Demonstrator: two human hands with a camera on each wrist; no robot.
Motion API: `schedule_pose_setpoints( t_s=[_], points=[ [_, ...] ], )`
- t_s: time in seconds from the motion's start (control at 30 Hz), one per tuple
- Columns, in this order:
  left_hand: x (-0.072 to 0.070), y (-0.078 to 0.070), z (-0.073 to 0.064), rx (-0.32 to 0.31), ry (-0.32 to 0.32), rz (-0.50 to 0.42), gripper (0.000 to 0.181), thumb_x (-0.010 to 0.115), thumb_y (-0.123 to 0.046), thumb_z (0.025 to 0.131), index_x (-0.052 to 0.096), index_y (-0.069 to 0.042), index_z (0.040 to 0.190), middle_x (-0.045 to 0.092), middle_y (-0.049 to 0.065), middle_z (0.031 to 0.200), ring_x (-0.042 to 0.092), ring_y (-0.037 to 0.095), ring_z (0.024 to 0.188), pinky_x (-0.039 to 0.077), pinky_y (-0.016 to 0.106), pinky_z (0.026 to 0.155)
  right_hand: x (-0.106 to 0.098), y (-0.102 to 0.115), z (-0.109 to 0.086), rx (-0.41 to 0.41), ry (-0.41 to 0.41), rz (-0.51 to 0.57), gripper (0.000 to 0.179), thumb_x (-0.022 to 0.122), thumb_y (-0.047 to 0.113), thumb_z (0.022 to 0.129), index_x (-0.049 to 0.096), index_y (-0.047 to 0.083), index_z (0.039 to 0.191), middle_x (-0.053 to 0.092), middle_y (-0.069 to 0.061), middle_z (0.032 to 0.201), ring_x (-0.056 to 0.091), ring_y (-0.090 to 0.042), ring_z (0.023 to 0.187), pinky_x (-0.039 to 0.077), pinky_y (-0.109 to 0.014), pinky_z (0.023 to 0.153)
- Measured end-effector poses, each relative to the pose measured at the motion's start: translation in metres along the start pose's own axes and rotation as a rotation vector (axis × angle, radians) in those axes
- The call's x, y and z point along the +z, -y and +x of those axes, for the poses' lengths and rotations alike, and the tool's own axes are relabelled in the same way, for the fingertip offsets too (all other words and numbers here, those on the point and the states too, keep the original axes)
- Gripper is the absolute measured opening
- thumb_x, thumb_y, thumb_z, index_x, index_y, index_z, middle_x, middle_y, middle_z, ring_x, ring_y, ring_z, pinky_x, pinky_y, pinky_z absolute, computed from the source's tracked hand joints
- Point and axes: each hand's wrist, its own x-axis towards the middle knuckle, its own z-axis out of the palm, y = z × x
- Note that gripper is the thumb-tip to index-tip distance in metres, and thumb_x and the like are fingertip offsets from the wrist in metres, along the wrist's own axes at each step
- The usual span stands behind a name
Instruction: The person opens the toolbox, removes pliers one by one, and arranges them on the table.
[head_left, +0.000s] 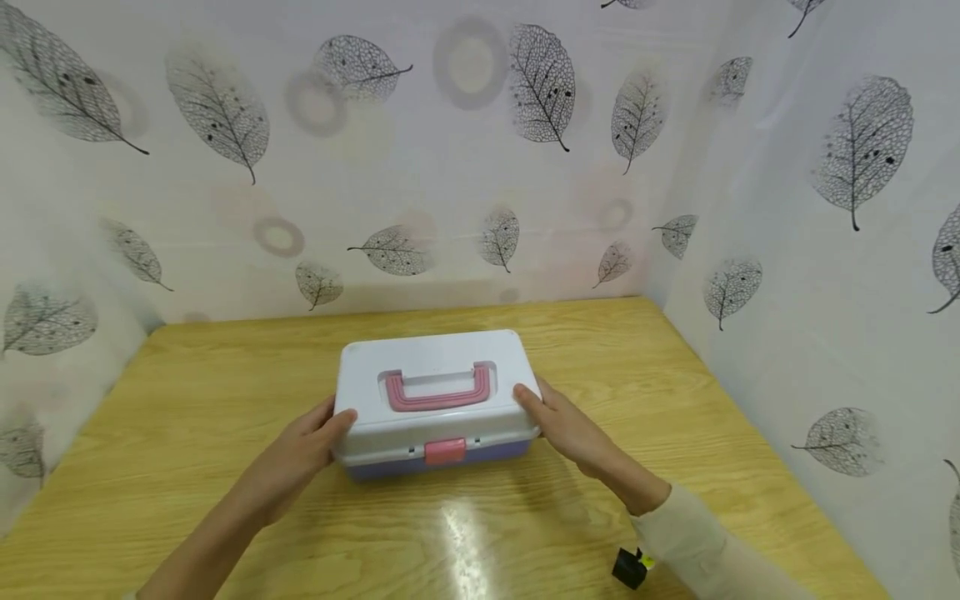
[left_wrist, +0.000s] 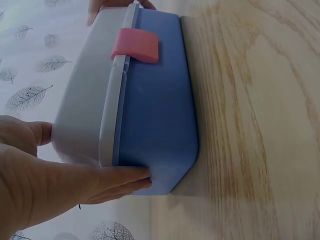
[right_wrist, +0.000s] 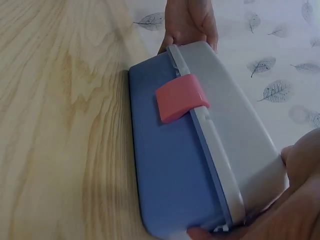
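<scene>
A plastic toolbox (head_left: 438, 379) is between my two hands, with a white lid, a blue-purple base and a folded pink handle (head_left: 438, 402). Its pink latch (left_wrist: 137, 45) lies down over the front seam, and the lid is closed. My left hand (head_left: 307, 450) grips the left end, thumb at the lid's top edge and fingers along the end wall. At the opposite end, my right hand (head_left: 566, 425) holds it the same way, thumb on the lid corner. The base is at or very near the tabletop; whether it touches I cannot tell.
A wood-grain table (head_left: 225, 367) lies under the box. Pale leaf-patterned sheets (head_left: 450, 167) hang behind it and along both sides. Near the right forearm is a small black object (head_left: 629, 568) with a bit of yellow beside it.
</scene>
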Motion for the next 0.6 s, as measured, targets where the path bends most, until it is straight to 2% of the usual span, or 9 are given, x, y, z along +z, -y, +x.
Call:
schedule_pose_setpoints(
  t_s=[0.13,0.2,0.27,0.33,0.4,0.47,0.6],
  points=[
    [-0.001,-0.001,0.001,0.002,0.007,0.052,0.078,0.043,-0.038,0.112,0.003,0.003,0.163,0.006,0.028,0.169,0.022,0.043,0.152,0.028,0.057,0.122,-0.003,-0.011,-0.013,0.034,-0.04,0.067,0.067,0.037,0.049,0.111,0.03,0.005,0.162,0.055,-0.017,0.142,0.056,-0.03,0.124,0.048,-0.054,0.107],
    [0.0,-0.002,0.002,-0.003,0.009,0.071,0.076,0.041,-0.037,0.112,0.0,0.001,0.164,0.004,0.028,0.169,0.023,0.042,0.152,0.027,0.058,0.122,-0.002,-0.018,-0.021,0.058,-0.075,0.115,0.066,0.037,0.05,0.111,0.04,0.001,0.156,0.056,-0.019,0.138,0.056,-0.033,0.124,0.049,-0.054,0.104],
    [0.001,-0.002,0.004,-0.01,-0.001,0.101,0.077,0.042,-0.039,0.112,-0.001,-0.002,0.165,0.003,0.025,0.17,0.021,0.04,0.152,0.025,0.059,0.122,0.002,-0.022,-0.028,0.112,-0.122,0.167,0.067,0.04,0.054,0.109,0.049,0.0,0.146,0.057,-0.021,0.132,0.058,-0.035,0.116,0.054,-0.05,0.096],
    [0.002,-0.002,0.005,-0.014,-0.018,0.124,0.079,0.043,-0.042,0.111,0.0,-0.004,0.165,0.011,0.025,0.169,0.027,0.038,0.149,0.028,0.058,0.121,0.006,-0.025,-0.035,0.177,-0.146,0.228,0.073,0.043,0.059,0.106,0.048,-0.005,0.141,0.058,-0.02,0.122,0.062,-0.033,0.106,0.056,-0.043,0.087],
    [0.004,-0.002,0.006,-0.008,-0.032,0.149,0.083,0.045,-0.046,0.11,0.0,-0.005,0.166,0.02,0.025,0.167,0.033,0.038,0.145,0.033,0.057,0.118,0.009,-0.027,-0.039,0.233,-0.101,0.285,0.077,0.044,0.064,0.103,0.047,-0.007,0.132,0.06,-0.017,0.112,0.065,-0.03,0.096,0.056,-0.039,0.08],
    [0.005,-0.003,0.008,-0.002,-0.049,0.169,0.087,0.047,-0.048,0.108,-0.003,-0.007,0.166,0.019,0.025,0.166,0.034,0.037,0.142,0.035,0.056,0.116,0.012,-0.028,-0.042,0.274,-0.01,0.327,0.082,0.045,0.067,0.102,0.042,-0.01,0.131,0.061,-0.015,0.107,0.067,-0.027,0.09,0.057,-0.036,0.076],
    [0.006,-0.003,0.012,-0.002,-0.063,0.174,0.09,0.049,-0.046,0.108,-0.01,-0.011,0.165,0.007,0.026,0.169,0.027,0.04,0.145,0.032,0.058,0.117,0.022,-0.029,-0.043,0.279,0.181,0.392,0.081,0.045,0.063,0.104,0.041,-0.013,0.133,0.065,-0.014,0.106,0.069,-0.023,0.088,0.057,-0.033,0.075]
  ],
)
